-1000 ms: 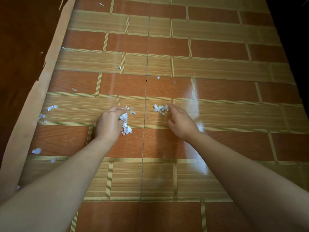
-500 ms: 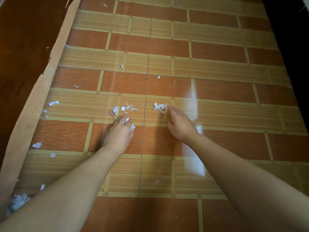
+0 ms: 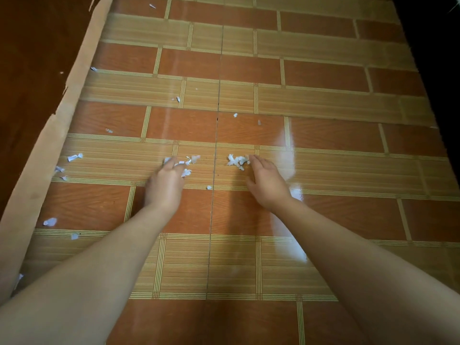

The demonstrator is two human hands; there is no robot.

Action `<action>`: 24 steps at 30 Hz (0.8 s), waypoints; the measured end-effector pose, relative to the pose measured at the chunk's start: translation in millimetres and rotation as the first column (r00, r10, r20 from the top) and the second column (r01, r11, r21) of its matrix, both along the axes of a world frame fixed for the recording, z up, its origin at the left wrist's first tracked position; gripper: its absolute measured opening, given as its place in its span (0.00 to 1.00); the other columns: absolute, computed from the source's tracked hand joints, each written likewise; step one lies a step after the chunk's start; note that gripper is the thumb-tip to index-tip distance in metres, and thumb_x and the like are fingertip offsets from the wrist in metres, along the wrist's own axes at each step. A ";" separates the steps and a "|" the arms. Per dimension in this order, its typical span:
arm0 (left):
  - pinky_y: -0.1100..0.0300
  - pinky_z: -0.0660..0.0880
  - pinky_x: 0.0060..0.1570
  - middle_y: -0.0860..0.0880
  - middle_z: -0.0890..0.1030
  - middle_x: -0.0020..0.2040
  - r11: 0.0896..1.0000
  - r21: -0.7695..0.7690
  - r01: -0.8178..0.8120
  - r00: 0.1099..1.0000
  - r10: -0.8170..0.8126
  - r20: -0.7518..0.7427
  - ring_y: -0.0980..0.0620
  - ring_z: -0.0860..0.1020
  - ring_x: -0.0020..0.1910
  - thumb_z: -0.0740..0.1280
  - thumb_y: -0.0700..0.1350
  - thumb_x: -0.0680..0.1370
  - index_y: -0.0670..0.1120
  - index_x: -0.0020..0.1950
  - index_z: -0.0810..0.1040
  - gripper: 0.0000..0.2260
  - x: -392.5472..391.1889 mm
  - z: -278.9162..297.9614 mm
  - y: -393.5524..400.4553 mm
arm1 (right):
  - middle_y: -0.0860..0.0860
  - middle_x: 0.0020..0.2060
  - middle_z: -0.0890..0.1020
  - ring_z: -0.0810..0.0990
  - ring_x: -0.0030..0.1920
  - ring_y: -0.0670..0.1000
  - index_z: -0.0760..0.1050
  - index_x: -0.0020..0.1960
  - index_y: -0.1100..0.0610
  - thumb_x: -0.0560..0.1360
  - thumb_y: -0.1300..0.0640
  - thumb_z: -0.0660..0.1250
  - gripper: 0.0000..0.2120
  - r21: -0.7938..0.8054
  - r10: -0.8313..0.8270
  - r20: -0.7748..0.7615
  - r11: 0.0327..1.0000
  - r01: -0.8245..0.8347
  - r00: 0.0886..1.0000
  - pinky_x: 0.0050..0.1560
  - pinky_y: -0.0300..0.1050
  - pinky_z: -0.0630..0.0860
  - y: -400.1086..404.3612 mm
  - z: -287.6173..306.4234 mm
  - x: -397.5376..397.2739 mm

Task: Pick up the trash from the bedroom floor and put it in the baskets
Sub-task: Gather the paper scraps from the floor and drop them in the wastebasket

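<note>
Small white paper scraps lie scattered on the shiny tiled floor. A little heap of scraps (image 3: 237,160) sits mid-floor, and the fingertips of my right hand (image 3: 267,185) touch its right edge with straight fingers. My left hand (image 3: 165,184) lies flat on the floor with its fingers among a looser cluster of scraps (image 3: 189,161); one bit (image 3: 209,187) lies between the hands. More scraps lie to the left (image 3: 74,157) (image 3: 50,221) and farther away (image 3: 235,115). No basket is in view.
A tan paper strip (image 3: 49,150) edges the floor on the left, with dark brown wood (image 3: 29,70) beyond it. A dark shadowed area (image 3: 438,58) borders the right side. Bright glare (image 3: 286,155) marks the tiles by my right hand.
My left hand let go of the scraps it held a second ago, then slid forward and left into the loose cluster. My right hand stayed by the heap.
</note>
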State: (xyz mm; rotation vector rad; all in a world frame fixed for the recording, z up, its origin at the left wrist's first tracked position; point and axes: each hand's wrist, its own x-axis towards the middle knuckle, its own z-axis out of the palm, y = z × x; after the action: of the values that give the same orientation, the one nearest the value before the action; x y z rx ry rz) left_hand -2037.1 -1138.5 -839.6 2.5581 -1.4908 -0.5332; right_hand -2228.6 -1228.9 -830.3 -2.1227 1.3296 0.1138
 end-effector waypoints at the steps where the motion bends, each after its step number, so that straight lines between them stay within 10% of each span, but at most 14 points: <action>1: 0.47 0.72 0.59 0.45 0.67 0.73 0.999 -0.028 -0.037 0.999 0.036 -0.016 0.39 0.71 0.65 0.59 0.31 0.76 0.43 0.64 0.74 0.18 4.7 -3.0 -2.3 | 0.56 0.74 0.60 0.56 0.74 0.57 0.55 0.74 0.60 0.78 0.61 0.57 0.26 -0.015 -0.011 0.004 1.000 0.011 1.000 0.73 0.47 0.54 -1.4 -1.6 3.7; 16: 0.44 0.64 0.67 0.52 0.50 0.78 0.958 0.110 0.265 0.964 -0.262 -0.036 0.51 0.51 0.77 0.59 0.42 0.78 0.58 0.75 0.53 0.28 -7.0 0.2 -33.2 | 0.55 0.59 0.72 0.66 0.61 0.56 0.74 0.62 0.56 0.75 0.64 0.62 0.16 -0.130 -0.054 0.104 0.989 0.068 0.993 0.57 0.49 0.68 -11.1 -17.5 46.2; 24: 0.53 0.64 0.68 0.52 0.59 0.76 0.920 0.099 0.380 0.922 -0.385 0.039 0.50 0.58 0.75 0.58 0.36 0.79 0.50 0.72 0.63 0.23 -9.7 -2.5 -42.6 | 0.59 0.48 0.78 0.76 0.50 0.60 0.78 0.50 0.61 0.74 0.65 0.60 0.09 -0.112 -0.097 0.112 0.988 0.109 0.989 0.46 0.50 0.75 -12.7 -18.7 48.4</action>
State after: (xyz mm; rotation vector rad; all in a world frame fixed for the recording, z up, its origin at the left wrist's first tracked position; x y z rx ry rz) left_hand -2046.8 -1181.1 -842.1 2.3650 -2.0513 -0.5862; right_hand -2180.2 -1241.6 -848.9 -2.1203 1.4103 -0.1216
